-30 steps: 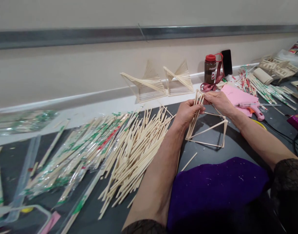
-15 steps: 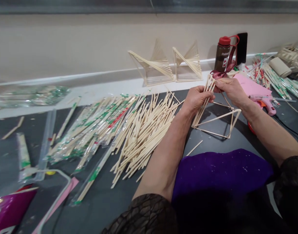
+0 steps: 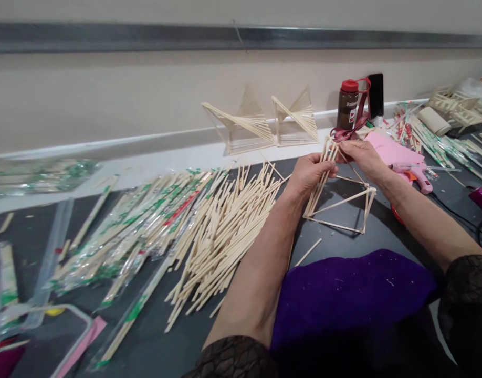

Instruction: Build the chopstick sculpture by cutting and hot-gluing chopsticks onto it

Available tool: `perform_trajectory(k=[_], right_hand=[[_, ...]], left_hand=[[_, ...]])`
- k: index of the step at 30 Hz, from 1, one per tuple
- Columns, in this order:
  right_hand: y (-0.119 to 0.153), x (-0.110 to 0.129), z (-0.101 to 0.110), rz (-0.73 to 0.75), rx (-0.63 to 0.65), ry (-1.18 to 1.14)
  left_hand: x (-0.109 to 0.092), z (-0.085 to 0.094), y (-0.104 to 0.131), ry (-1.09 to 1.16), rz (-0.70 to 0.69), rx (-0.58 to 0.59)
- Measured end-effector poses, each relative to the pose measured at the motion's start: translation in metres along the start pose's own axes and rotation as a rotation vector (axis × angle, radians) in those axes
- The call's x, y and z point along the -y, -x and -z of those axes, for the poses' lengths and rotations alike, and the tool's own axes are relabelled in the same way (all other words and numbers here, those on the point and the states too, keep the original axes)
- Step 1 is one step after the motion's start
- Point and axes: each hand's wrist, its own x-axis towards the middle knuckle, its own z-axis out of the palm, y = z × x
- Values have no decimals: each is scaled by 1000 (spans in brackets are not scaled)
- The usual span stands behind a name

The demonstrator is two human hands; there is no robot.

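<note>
A small open frame of wooden sticks (image 3: 341, 203) is tilted up above the grey table in front of me. My left hand (image 3: 312, 172) has its fingers wrapped round the row of close-set sticks on the frame's left side. At the top of that row, my right hand (image 3: 359, 155) pinches the sticks near their upper corner. Its fingertips are partly hidden behind the sticks. Left of my left forearm lies a large pile of loose wooden sticks (image 3: 225, 231). A single short stick (image 3: 308, 252) rests below the frame.
Two finished-looking twisted stick frames (image 3: 243, 123) (image 3: 296, 119) stand by the wall. Wrapped chopsticks (image 3: 134, 226) lie left of the pile. A bottle (image 3: 347, 105), a black phone (image 3: 376, 94) and a pink glue gun (image 3: 416, 176) are at the right.
The camera view has shifted, so everything sits slightly lower and further left. Both hands keep their hold on the stick frame, with hardly any movement otherwise.
</note>
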Motion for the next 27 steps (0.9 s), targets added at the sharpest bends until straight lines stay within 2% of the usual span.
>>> perform_trajectory(k=[12,16,21,27], right_hand=[[1,12,-2,8,45,101],[5,19,4,-29,-87,175],[22,35,13,-52,-277,72],[44,57,18,143,-381,59]], left_hand=[[-1,-1,2,-18,14,-10],[2,5,0,-16,-1,22],[3,13,-3,-20,-23,70],[1,20,5,-76,-33,-36]])
